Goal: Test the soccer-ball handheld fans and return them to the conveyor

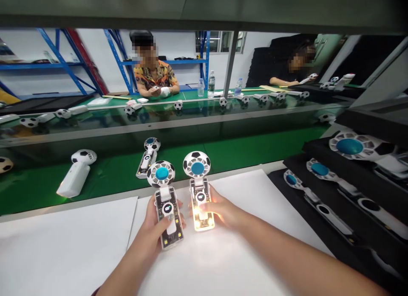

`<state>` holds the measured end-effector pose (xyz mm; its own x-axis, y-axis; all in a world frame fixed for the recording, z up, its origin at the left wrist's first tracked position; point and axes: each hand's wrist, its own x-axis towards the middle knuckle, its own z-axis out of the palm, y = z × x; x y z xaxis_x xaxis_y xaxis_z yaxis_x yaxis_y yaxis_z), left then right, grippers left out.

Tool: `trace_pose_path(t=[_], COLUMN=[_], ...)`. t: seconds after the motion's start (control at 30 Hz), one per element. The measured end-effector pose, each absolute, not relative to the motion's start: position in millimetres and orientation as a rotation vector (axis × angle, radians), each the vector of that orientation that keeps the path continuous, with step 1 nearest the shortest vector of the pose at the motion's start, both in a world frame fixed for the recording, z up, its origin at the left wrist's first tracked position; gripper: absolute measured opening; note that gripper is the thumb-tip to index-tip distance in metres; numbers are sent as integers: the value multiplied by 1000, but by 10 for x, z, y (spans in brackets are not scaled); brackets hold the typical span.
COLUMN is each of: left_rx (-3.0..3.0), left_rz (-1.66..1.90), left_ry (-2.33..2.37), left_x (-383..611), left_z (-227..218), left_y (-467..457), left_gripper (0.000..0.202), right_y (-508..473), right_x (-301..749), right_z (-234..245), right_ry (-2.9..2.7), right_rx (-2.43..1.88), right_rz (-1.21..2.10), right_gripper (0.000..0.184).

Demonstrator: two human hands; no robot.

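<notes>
My left hand (156,228) is closed around a soccer-ball handheld fan (164,173), its thumb on the front of the clear body. The small round display (167,209) on it seems to read 100. In my right hand (219,207) is a second handheld fan (196,165) of the same kind, thumb resting below its lit display. Bright warm light glows at this fan's lower end. Both fans are held upright side by side above the white work surface (204,262), with blue centres facing me. My fingers behind the bodies are partly hidden.
Beyond the white surface runs a green conveyor belt (242,147) carrying a white fan (75,177) and a clear-bodied fan (147,158). Black stacked trays (287,202) with several fans stand at right. Two people sit across the line; bottles (211,84) stand there. A shelf overhangs above.
</notes>
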<state>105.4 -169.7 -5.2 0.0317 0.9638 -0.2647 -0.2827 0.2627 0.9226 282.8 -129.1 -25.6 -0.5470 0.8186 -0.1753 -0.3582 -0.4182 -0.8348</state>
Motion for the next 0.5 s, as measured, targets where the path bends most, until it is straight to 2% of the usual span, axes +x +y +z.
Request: trace_pose_path(t=[0.5], left_rx=[760], left_rz=[1184], left_ry=[1016], left_x=[1007], left_z=[-95], left_y=[-1686], left_gripper=[52], right_y=[-1294], right_x=[2813], right_z=[-307], right_ry=[-1031], right_rx=[-724], right_rz=[2038], right_gripper=[62])
